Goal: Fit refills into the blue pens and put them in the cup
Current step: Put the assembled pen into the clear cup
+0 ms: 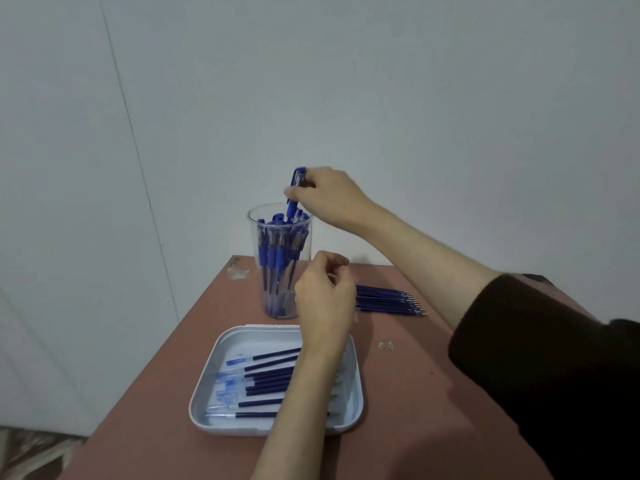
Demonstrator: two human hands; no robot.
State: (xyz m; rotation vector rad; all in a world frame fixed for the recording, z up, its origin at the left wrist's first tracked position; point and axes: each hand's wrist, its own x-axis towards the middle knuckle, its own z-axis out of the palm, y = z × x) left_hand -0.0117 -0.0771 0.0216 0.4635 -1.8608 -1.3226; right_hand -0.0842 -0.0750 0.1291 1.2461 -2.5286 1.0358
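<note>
A clear plastic cup (256, 216) stands at the far side of the reddish table and holds several capped blue pens. My right hand (329, 195) is above the cup's rim, shut on a blue pen (297, 183) that points down into the cup. My left hand (323, 299) hovers just right of the cup and over the white tray (207, 382), its fingers curled with nothing visible in them. The tray holds several blue refills (266, 372) and clear pen parts. A row of loose blue refills (388, 299) lies on the table to the right of the cup.
The reddish table (415, 393) ends close behind the cup at a grey wall. Small scraps (387, 345) lie right of the tray, and a crumpled bit of clear wrap (238, 271) lies at the far left corner. The table's left edge drops to the floor.
</note>
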